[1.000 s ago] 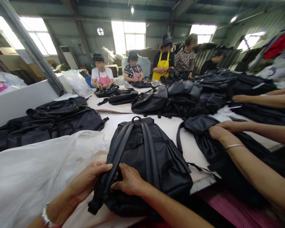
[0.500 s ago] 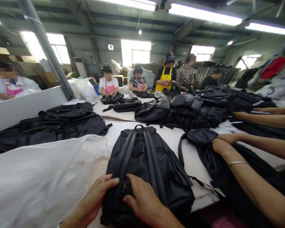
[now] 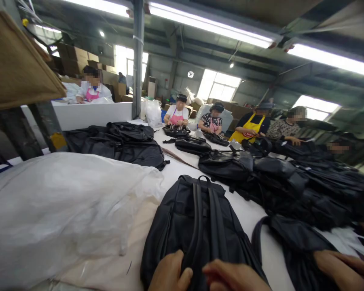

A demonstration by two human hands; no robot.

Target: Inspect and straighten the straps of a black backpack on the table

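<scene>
A black backpack (image 3: pixel 182 222) lies strap side up in front of me, its top loop pointing away and two padded shoulder straps running down the middle. My left hand (image 3: pixel 170 273) is closed on the lower left of the backpack, thumb and forefinger by the lower end of the left shoulder strap (image 3: pixel 197 226). My right hand (image 3: pixel 235 277) is over the lower right of the same bag, its fingers curled together. What those fingers hold, if anything, is hidden. The bottom of the backpack is cut off by the frame edge.
Crumpled white plastic sheeting (image 3: pixel 63 210) covers the left of the table. Black bags (image 3: pixel 115 141) lie behind it, with a long pile of bags (image 3: pixel 279 173) at right. A co-worker's hand (image 3: pixel 336 262) is on another black backpack (image 3: pixel 300 238). Several people sit or stand across the table.
My view has swung left and tilted, so the scene sits further right. Both my hands are now lower in view, and my right hand has moved rightward from the left strap across the backpack.
</scene>
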